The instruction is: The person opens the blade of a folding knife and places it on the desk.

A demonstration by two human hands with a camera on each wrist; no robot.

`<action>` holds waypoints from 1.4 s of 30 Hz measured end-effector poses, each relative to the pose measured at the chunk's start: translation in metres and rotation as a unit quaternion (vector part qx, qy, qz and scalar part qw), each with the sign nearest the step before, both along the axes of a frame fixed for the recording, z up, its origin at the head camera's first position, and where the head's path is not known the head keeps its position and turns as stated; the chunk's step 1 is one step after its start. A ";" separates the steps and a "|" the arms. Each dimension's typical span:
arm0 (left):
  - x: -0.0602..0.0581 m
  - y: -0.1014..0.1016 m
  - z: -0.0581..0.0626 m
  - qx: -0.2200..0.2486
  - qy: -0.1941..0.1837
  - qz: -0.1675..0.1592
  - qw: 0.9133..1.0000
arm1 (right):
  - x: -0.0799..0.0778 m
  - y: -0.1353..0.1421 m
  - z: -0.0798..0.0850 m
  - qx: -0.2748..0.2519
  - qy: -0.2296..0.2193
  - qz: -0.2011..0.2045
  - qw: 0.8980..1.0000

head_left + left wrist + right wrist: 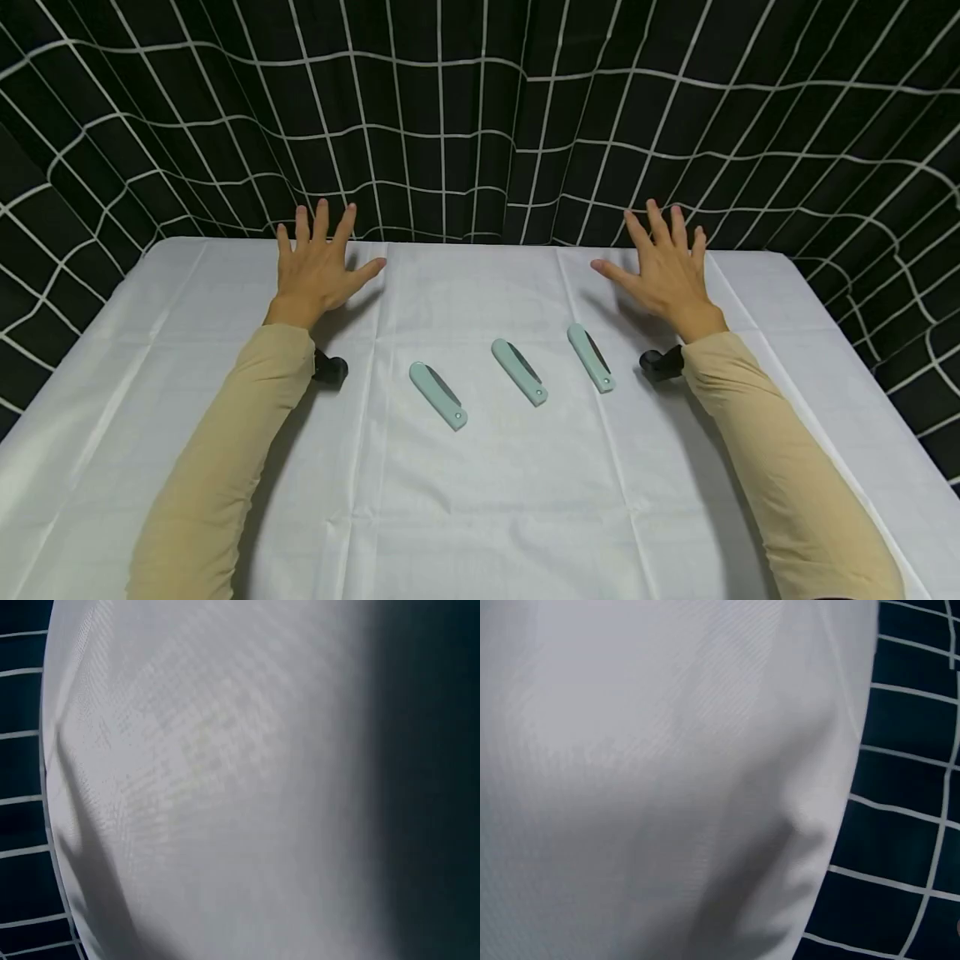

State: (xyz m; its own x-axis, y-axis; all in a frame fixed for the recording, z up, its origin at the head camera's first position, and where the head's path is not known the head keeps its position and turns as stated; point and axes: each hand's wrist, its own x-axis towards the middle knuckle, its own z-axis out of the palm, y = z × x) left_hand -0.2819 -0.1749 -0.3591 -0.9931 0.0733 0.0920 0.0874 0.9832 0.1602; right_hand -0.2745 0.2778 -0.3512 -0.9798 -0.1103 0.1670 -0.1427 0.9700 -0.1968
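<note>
Three pale green folding knives lie apart on the white cloth between the forearms: a left knife (438,396), a middle knife (519,372) and a right knife (591,358). Each slants down to the right, with a dark strip along one edge. My left hand (313,271) is spread near the far left of the table, holding nothing. My right hand (666,271) is spread at the far right, also holding nothing; the right knife is the nearest to it. Both wrist views show only cloth, hand shadows and curtain.
A white cloth (480,517) with fold creases covers the table. Behind and beside it hangs a black curtain (465,108) with a white grid. Dark wrist mounts (330,369) stick out inward from both sleeves.
</note>
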 end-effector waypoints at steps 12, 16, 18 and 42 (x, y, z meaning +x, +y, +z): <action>0.013 0.000 0.007 0.009 0.005 -0.002 1.000 | 0.009 -0.004 0.003 -0.027 0.002 0.003 1.000; 0.019 0.000 0.008 0.011 0.010 -0.003 1.000 | 0.014 -0.006 0.003 -0.030 0.002 0.006 1.000; 0.022 0.001 0.009 0.012 0.010 -0.002 1.000 | 0.017 -0.007 0.003 -0.031 0.003 0.008 0.999; 0.048 0.008 0.014 0.044 0.010 -0.006 0.999 | 0.048 -0.030 0.016 -0.046 0.023 0.040 0.998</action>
State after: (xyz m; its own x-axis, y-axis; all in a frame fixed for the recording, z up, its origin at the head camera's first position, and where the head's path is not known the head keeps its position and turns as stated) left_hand -0.2339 -0.1673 -0.3452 -0.9900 0.0755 0.1191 0.1028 0.9645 0.2433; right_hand -0.2261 0.2479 -0.3355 -0.9595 -0.1691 0.2255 -0.2293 0.9335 -0.2756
